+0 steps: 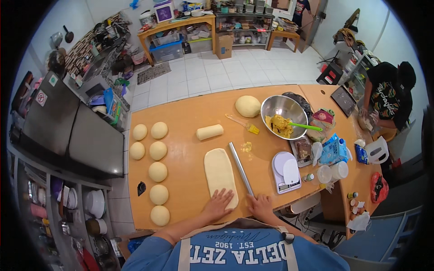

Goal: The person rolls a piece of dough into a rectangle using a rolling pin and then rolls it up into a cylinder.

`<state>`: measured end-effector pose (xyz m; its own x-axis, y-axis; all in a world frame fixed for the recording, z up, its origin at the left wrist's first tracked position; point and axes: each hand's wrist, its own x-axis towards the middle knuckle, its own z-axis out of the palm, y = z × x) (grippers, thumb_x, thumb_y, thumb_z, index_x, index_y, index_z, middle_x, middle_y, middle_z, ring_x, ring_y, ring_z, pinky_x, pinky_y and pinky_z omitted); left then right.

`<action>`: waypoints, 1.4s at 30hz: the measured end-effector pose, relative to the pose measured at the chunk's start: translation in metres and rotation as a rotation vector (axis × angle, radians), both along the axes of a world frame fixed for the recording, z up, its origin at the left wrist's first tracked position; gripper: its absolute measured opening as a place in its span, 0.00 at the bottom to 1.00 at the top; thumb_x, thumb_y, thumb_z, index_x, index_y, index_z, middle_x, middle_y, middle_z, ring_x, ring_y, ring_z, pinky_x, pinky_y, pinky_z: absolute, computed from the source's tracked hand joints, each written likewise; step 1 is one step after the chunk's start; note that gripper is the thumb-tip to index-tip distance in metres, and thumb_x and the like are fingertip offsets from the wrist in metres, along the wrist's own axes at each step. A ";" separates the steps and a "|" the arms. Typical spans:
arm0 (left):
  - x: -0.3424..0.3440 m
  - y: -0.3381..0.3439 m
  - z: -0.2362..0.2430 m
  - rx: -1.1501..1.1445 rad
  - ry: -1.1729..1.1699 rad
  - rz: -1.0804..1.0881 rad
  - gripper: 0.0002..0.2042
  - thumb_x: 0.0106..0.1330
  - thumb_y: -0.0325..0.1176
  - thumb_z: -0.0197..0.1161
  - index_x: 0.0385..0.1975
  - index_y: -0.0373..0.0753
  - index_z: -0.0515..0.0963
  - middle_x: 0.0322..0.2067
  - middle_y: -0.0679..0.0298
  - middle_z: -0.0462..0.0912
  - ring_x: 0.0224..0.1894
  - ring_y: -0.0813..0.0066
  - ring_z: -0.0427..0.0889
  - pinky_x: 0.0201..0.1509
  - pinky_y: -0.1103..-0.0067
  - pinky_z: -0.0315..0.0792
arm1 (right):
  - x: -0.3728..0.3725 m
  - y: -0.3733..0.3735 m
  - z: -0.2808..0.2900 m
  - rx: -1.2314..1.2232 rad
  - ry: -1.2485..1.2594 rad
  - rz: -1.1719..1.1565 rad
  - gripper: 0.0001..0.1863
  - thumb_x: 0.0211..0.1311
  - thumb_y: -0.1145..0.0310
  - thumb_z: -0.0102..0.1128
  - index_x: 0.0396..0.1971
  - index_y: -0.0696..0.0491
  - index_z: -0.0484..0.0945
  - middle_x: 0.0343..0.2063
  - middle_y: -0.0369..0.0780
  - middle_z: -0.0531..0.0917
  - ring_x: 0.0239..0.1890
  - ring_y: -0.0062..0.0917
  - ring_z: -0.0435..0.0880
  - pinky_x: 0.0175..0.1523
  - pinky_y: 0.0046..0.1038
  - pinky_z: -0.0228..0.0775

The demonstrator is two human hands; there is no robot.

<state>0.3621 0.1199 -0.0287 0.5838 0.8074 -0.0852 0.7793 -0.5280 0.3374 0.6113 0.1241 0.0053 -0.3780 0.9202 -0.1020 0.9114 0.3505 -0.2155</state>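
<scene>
On the wooden table in front of me lies a long, flat oval of rolled-out dough (218,169). My left hand (218,204) rests on its near end, palm down with the fingers spread. Just right of the dough, a silver metal rod (241,168) slants toward me. At the rod's near end my right hand (261,205) lies by the table edge, fingers stretched forward and touching or nearly touching the rod. Beyond the flat dough sits a rolled-up dough log (209,132). Several round dough balls (158,171) stand in two columns on the left.
A large dough ball (247,106), a pastry brush (244,123) and a steel bowl (271,104) of yellow filling with a green-handled spatula (307,127) lie farther off. A white kitchen scale (286,174) and a blue carton (332,150) stand right. A co-worker (389,97) works at far right.
</scene>
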 end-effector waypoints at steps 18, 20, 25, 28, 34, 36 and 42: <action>-0.009 -0.004 0.015 -0.085 0.055 0.045 0.35 0.69 0.57 0.45 0.70 0.43 0.54 0.72 0.60 0.49 0.74 0.59 0.45 0.74 0.57 0.36 | 0.004 0.051 -0.025 0.152 0.041 0.209 0.23 0.62 0.64 0.50 0.59 0.50 0.70 0.65 0.40 0.65 0.68 0.39 0.61 0.70 0.44 0.50; -0.019 0.013 0.003 -0.049 0.017 0.143 0.37 0.67 0.57 0.49 0.70 0.42 0.52 0.71 0.59 0.50 0.74 0.58 0.46 0.74 0.57 0.37 | 0.013 0.055 -0.018 0.132 0.043 0.189 0.23 0.62 0.66 0.49 0.58 0.50 0.70 0.65 0.41 0.65 0.68 0.39 0.61 0.70 0.45 0.50; -0.042 0.098 -0.017 0.036 -0.106 0.579 0.44 0.63 0.54 0.59 0.71 0.38 0.45 0.71 0.52 0.49 0.73 0.53 0.46 0.75 0.59 0.39 | 0.009 0.085 -0.001 0.130 0.105 0.108 0.21 0.63 0.69 0.47 0.57 0.53 0.71 0.64 0.46 0.65 0.67 0.39 0.62 0.70 0.43 0.51; -0.061 0.143 -0.019 -0.082 -0.137 0.749 0.43 0.63 0.48 0.60 0.70 0.33 0.44 0.70 0.45 0.47 0.73 0.48 0.43 0.76 0.62 0.38 | -0.049 0.138 -0.005 -0.113 0.314 0.235 0.25 0.62 0.70 0.51 0.59 0.58 0.67 0.62 0.52 0.65 0.65 0.42 0.63 0.69 0.37 0.55; -0.025 0.191 0.000 -0.296 -0.061 0.776 0.44 0.59 0.39 0.66 0.69 0.31 0.46 0.63 0.48 0.63 0.66 0.51 0.61 0.67 0.63 0.61 | -0.117 0.217 -0.066 0.078 0.368 0.151 0.30 0.61 0.73 0.53 0.63 0.63 0.61 0.57 0.53 0.70 0.60 0.46 0.69 0.64 0.37 0.63; -0.024 0.191 0.000 -0.145 -0.011 0.747 0.41 0.55 0.38 0.69 0.67 0.33 0.55 0.56 0.50 0.71 0.59 0.52 0.69 0.59 0.64 0.68 | -0.137 0.230 -0.058 0.063 0.334 0.109 0.30 0.61 0.72 0.53 0.64 0.63 0.60 0.56 0.53 0.71 0.58 0.45 0.71 0.62 0.37 0.65; -0.055 0.212 0.001 -0.623 -0.145 0.867 0.24 0.48 0.40 0.74 0.45 0.40 0.76 0.44 0.56 0.80 0.47 0.54 0.78 0.51 0.64 0.73 | -0.163 0.240 -0.013 -0.317 0.134 0.083 0.25 0.53 0.68 0.65 0.51 0.58 0.72 0.46 0.49 0.76 0.52 0.43 0.75 0.56 0.38 0.68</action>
<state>0.3070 0.3324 -0.0281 -0.1285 0.7891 -0.6006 0.7361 0.4818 0.4755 0.4483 0.3638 -0.0074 -0.4796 0.8161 -0.3225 0.8390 0.3188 -0.4410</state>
